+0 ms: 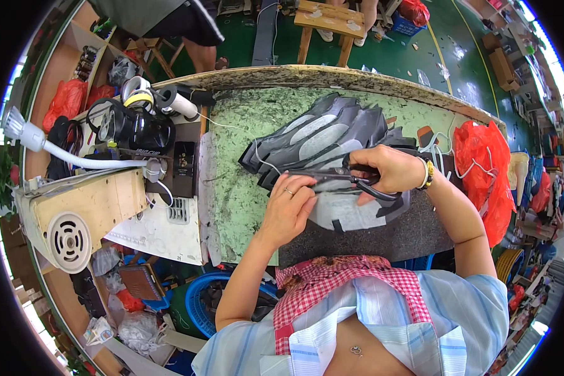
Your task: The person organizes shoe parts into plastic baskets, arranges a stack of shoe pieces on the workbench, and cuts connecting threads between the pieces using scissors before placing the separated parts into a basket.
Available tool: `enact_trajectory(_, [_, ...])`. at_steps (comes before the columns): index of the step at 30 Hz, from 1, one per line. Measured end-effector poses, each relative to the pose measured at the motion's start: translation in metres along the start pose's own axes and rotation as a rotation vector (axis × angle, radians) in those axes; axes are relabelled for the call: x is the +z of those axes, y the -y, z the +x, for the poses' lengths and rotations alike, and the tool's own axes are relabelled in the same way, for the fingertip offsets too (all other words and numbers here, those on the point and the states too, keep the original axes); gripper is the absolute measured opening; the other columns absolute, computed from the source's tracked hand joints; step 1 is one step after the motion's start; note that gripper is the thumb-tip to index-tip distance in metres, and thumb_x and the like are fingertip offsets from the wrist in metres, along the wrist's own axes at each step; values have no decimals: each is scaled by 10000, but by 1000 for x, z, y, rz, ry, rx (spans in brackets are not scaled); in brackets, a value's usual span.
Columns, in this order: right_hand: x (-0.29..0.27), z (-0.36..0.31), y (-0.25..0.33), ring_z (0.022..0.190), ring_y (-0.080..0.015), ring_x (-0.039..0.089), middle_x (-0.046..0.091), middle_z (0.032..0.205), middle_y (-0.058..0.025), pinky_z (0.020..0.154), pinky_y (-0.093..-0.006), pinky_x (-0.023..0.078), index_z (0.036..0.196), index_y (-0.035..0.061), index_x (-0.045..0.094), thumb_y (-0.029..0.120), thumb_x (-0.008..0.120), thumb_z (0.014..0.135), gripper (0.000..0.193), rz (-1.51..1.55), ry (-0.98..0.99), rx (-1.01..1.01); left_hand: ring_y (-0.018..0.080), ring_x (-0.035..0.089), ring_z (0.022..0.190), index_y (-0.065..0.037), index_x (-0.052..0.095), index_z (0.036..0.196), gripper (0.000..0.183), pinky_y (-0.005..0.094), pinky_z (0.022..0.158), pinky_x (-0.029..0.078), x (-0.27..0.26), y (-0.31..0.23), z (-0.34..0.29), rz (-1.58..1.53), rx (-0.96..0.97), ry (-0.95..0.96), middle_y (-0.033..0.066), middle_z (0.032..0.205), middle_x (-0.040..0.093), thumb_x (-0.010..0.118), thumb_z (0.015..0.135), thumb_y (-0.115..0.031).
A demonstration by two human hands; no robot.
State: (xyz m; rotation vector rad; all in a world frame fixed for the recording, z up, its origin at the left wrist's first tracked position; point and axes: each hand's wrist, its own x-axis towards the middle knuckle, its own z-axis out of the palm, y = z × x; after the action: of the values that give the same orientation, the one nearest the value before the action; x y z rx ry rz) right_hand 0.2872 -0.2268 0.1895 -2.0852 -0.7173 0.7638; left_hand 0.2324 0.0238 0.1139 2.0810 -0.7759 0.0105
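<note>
My right hand (388, 168) grips a pair of scissors (332, 175) by its black handles. The blades point left, toward the fingertips of my left hand (288, 210). That hand's fingers are bent and closed at the blade ends; what they pinch is hidden. A white thread (257, 149) runs down to these fingertips. Beneath both hands lies a grey and black sheet piece (351, 212) with a pale patch and a small black tab. Beyond it spreads an overlapping pile of similar dark pieces (319, 131) with light grey ovals.
The thread comes from a white spool (183, 105) at the left. A lamp with a white flexible neck (88, 161) stands there too. A red plastic bag (485, 175) sits at the right, a blue basket (200, 301) below the bench. People are beyond the raised bench edge (282, 74).
</note>
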Motion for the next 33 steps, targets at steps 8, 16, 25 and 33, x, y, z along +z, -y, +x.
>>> enact_trajectory(8, [31,-16,-36,663,-334,606,601,694,-111,580,-391,451,844,30,476,167,748,646,363,-447,-175,132,321,575,914,-24,570,852,86,397,793,455,31,-5,-23,-30,-104,-153,128,979,601,604,809,-89])
enact_trajectory(16, [59,-37,-7,715,-84,595,644,812,-60,635,-224,491,828,57,463,89,793,687,360,802,-398,220,60,525,575,1,623,866,81,232,514,419,38,-51,9,-619,-385,-3,21,657,594,628,837,-75])
enact_trajectory(25, [21,-25,-54,507,-195,511,499,582,-78,493,-295,391,741,34,461,77,683,715,227,-131,-620,349,208,532,521,-35,626,650,213,302,500,394,18,9,21,-1,-288,9,75,546,568,658,788,-194])
enact_trajectory(33, [30,6,-67,692,-311,609,603,708,-117,593,-391,461,813,52,517,79,660,643,223,-400,-487,379,268,566,484,-26,626,631,306,352,480,409,40,34,20,-12,-589,100,109,527,571,667,766,-298])
